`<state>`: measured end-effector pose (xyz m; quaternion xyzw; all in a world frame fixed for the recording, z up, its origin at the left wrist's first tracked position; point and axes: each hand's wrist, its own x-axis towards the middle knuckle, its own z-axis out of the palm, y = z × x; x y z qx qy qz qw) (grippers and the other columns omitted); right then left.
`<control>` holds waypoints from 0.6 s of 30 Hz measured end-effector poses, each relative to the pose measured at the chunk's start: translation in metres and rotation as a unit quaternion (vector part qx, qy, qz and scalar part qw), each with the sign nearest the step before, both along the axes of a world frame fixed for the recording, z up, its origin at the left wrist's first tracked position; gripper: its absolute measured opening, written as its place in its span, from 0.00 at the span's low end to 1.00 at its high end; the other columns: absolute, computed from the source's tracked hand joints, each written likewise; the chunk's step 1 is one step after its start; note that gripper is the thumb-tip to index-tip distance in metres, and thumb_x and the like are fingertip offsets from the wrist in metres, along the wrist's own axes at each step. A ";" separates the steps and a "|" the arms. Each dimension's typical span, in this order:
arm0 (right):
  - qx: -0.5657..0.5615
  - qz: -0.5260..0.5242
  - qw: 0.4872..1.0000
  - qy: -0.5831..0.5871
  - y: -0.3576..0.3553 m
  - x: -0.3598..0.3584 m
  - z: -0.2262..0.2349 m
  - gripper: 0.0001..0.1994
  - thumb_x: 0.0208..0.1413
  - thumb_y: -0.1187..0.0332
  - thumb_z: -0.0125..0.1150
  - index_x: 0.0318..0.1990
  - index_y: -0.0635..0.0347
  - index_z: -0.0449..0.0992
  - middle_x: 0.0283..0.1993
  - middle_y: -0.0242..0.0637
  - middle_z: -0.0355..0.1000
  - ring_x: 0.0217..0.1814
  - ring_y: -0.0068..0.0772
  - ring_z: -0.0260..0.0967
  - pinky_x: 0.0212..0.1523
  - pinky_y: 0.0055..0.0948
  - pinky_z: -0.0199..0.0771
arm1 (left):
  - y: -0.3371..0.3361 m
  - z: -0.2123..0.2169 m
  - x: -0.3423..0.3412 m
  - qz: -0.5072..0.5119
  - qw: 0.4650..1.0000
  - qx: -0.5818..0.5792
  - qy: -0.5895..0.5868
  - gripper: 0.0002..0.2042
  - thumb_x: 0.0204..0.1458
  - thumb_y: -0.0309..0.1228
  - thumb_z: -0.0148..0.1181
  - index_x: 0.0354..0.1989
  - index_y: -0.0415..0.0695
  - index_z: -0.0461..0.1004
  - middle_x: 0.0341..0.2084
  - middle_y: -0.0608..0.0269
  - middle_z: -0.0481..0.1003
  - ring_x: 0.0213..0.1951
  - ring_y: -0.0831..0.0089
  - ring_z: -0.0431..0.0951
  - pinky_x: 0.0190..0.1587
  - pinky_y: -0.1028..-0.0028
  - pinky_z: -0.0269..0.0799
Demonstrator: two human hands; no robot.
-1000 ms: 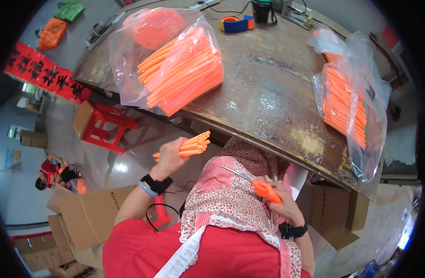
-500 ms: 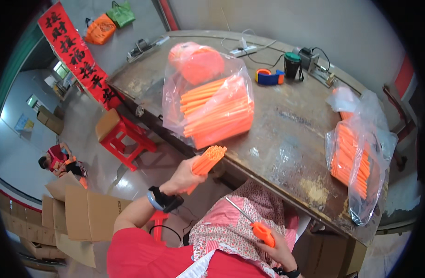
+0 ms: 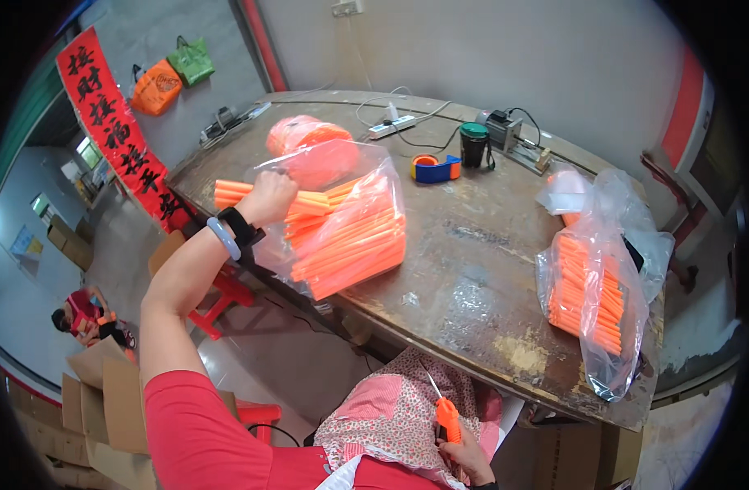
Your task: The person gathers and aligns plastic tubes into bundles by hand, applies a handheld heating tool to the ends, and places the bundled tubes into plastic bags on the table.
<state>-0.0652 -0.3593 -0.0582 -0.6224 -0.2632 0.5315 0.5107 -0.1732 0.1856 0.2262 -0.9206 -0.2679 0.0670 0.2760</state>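
My left hand (image 3: 270,196) is closed round a bundle of thin orange tubes (image 3: 229,193), held level at the open mouth of a clear plastic bag (image 3: 370,163). More orange tubes (image 3: 354,253) lie stacked in that bag, near the table's front edge. Low over my lap, my right hand (image 3: 471,457) grips an orange-handled tool (image 3: 448,418) with a long, thin metal shaft or blade pointing up and away. Whether it is a knife or a screwdriver, I cannot tell.
On the worn table (image 3: 472,278) stand a wrapped orange roll (image 3: 297,135), a tape dispenser (image 3: 436,169), a dark green-lidded cup (image 3: 474,145) and a small motor (image 3: 499,126). Another bag of tubes (image 3: 587,286) lies right. Cardboard boxes (image 3: 123,400) and a red stool (image 3: 227,302) are left; a person (image 3: 89,318) sits beyond.
My left hand has carried the tube bundle up from beside the table to the bag and turned it level. My right hand has shifted slightly, its tool now pointing more upright. The view has shifted.
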 end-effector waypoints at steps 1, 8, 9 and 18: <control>-0.009 -0.015 1.000 0.010 -0.002 -0.001 0.000 0.32 0.46 0.82 0.56 0.63 0.62 0.61 0.52 0.33 0.66 0.49 0.22 0.68 0.49 0.21 0.70 | 0.002 -0.005 0.003 0.008 0.999 -0.016 0.036 0.11 0.40 0.28 0.62 0.34 0.40 0.76 0.25 0.49 0.78 0.31 0.51 0.80 0.33 0.59 0.75; -0.065 -0.096 0.989 0.090 0.000 0.006 0.015 0.22 0.47 0.79 0.59 0.53 0.63 0.70 0.42 0.30 0.70 0.43 0.23 0.67 0.46 0.23 0.69 | -0.012 -0.075 0.097 -0.151 0.907 -0.196 -0.340 0.27 0.40 0.35 0.66 0.49 0.38 0.67 0.42 0.40 0.73 0.46 0.45 0.73 0.48 0.56 0.69; -0.006 -0.092 0.994 0.060 -0.002 0.008 0.006 0.22 0.47 0.78 0.59 0.53 0.63 0.70 0.42 0.30 0.71 0.41 0.22 0.68 0.44 0.23 0.69 | -0.007 -0.077 0.106 -0.152 0.895 -0.261 -0.328 0.33 0.39 0.38 0.68 0.54 0.36 0.65 0.49 0.39 0.70 0.53 0.46 0.69 0.56 0.57 0.65; 0.066 -0.120 0.972 0.192 -0.005 0.022 -0.022 0.20 0.52 0.74 0.60 0.54 0.62 0.68 0.41 0.30 0.71 0.39 0.16 0.69 0.40 0.18 0.71 | -0.083 0.041 0.118 -0.084 0.991 -0.074 -0.072 0.21 0.40 0.33 0.66 0.45 0.39 0.74 0.35 0.46 0.77 0.40 0.52 0.77 0.51 0.58 0.68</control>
